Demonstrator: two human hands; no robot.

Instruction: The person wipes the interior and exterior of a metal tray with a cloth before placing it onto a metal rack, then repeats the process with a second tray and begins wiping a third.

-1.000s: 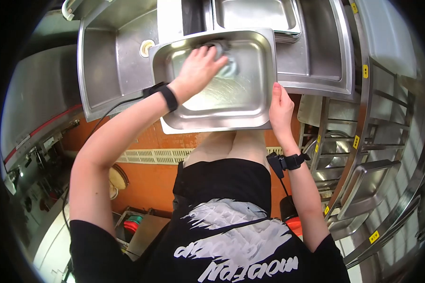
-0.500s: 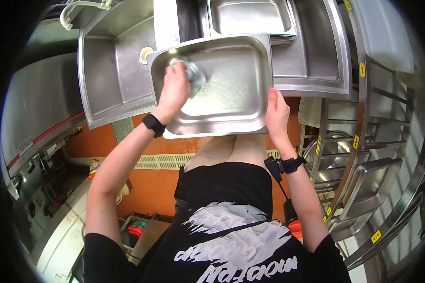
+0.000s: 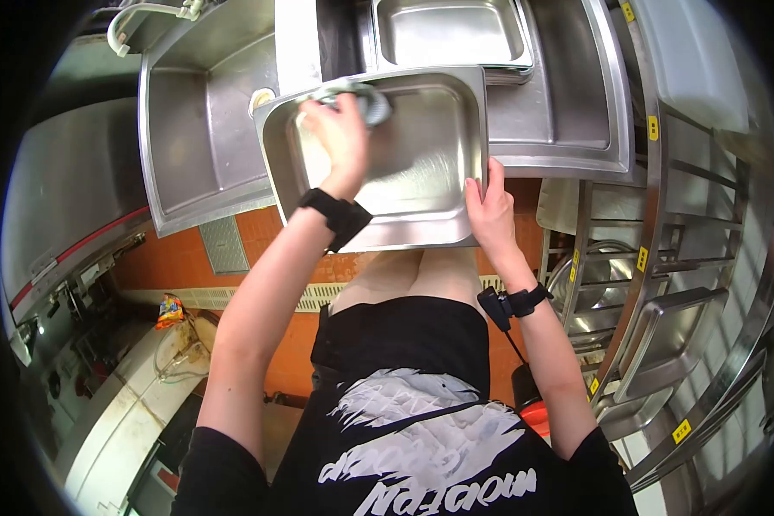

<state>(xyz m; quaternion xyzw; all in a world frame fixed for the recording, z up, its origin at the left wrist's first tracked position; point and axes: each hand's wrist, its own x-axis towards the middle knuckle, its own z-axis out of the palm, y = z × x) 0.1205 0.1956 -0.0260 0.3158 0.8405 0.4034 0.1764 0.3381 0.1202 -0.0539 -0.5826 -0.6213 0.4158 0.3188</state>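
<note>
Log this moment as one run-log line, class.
left hand shut on scouring pad, pressed into steel pan far-left corner | right hand clamps pan's right rim | pan held over sink

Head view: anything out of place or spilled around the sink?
Nothing spilled. The steel pan sits askew across the sink rim, steadied by the right hand while the left hand presses a scouring pad inside. A colourful wrapper lies on the floor.

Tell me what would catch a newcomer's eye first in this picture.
A large steel pan fills the top middle, held at the front of the sink. The left hand presses a scouring pad inside it near its far rim, while the right hand grips its near right edge. A second pan lies just behind.
</note>
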